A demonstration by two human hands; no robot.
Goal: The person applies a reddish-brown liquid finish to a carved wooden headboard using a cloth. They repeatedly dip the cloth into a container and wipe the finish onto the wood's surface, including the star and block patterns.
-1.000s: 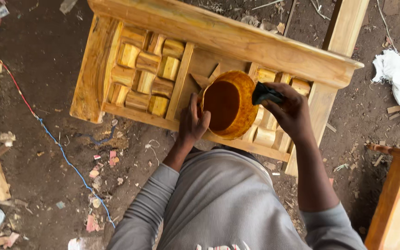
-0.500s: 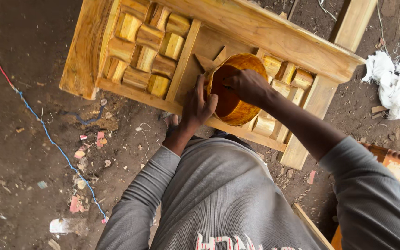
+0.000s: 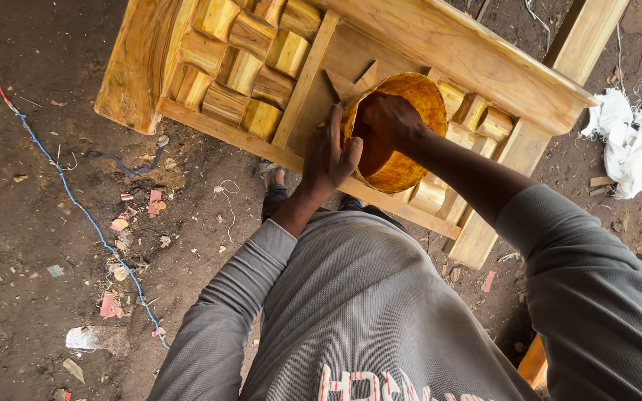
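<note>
A person in a grey long-sleeved top bent over a carved, honey-coloured wooden furniture frame [image 3: 440,44] lying on the bare earth floor [image 3: 46,200]. The left hand [image 3: 330,152] gripped the side of a round, stain-caked yellow-orange tub [image 3: 403,119] held over the frame. The right hand [image 3: 389,122] was plunged inside the tub; whether it was clenched on anything could not be told. The frame's inset wooden blocks [image 3: 243,70] already shone with a glossy golden finish; how much wood remained bare could not be judged from here. Scraps of paper and chips littered the dirt, a thin blue cord [image 3: 76,200] snaked across it, and a crumpled white cloth [image 3: 637,134] lay beyond the frame.
</note>
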